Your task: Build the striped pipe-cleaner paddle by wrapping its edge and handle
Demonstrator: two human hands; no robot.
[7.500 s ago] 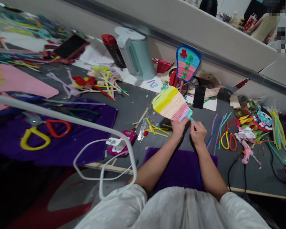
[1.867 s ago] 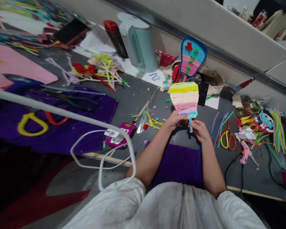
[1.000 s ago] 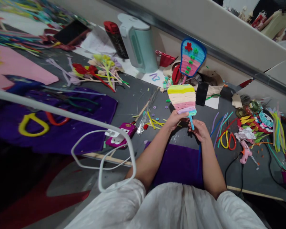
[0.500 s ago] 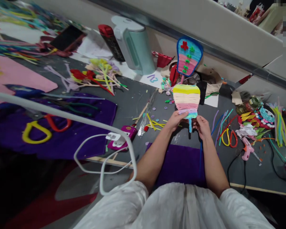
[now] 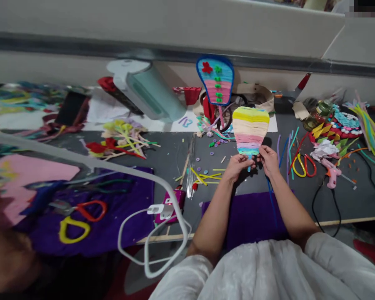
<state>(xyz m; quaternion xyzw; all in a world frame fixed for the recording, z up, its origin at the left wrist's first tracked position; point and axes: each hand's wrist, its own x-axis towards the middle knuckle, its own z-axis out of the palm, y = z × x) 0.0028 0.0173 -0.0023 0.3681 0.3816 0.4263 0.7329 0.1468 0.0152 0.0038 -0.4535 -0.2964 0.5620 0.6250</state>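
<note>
A striped fan-shaped craft piece (image 5: 250,127), yellow at the top, then cream, pink and blue, is held upright over the desk. My left hand (image 5: 238,165) pinches it at the lower left, by the short blue handle. At its lower right corner my right hand (image 5: 268,159) grips the edge, fingers closed. A blue strand hangs below my right hand. Behind stands a similar fan (image 5: 218,85) with a dark blue rim, a red flower and green bows.
A kettle (image 5: 153,91) stands at the back left. Scissors (image 5: 303,165) and a pink glue gun (image 5: 331,173) lie at right. A white cable (image 5: 145,250) loops at front left. Purple cloth (image 5: 253,212) lies below my hands.
The view has turned and levelled. My left hand has shifted from the fan's lower left edge down beside the handle. A blurred part of a person now shows at the lower left.
</note>
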